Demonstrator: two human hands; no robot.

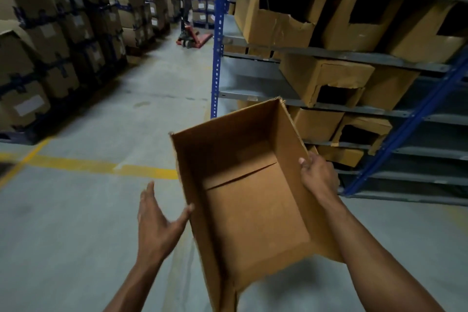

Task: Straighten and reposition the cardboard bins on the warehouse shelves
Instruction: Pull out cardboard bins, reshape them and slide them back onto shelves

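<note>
With the right hand [319, 178] gripping the rim of an empty open-topped brown cardboard bin [253, 200] held off the blue-framed grey metal shelves [255, 78] and the left hand [159, 220] spread beside it, placement remains, and several shelved bins [326, 78] sit crooked.

Matt brown cardboard, painted metal and dull concrete.

The open brown corrugated cardboard box [255, 200] has a smooth, matt inside and a rough raw-cut rim. The torn tan cardboard bins [276, 25] on the racking look creased and ragged along their cut openings. The blue perforated metal upright [218, 33] carries a faintly glossy paint, and the grey metal shelf decks [255, 83] look flat and dull. The grey concrete floor [88, 210] is smooth with a low sheen, crossed by a worn yellow painted line [101, 167].
</note>
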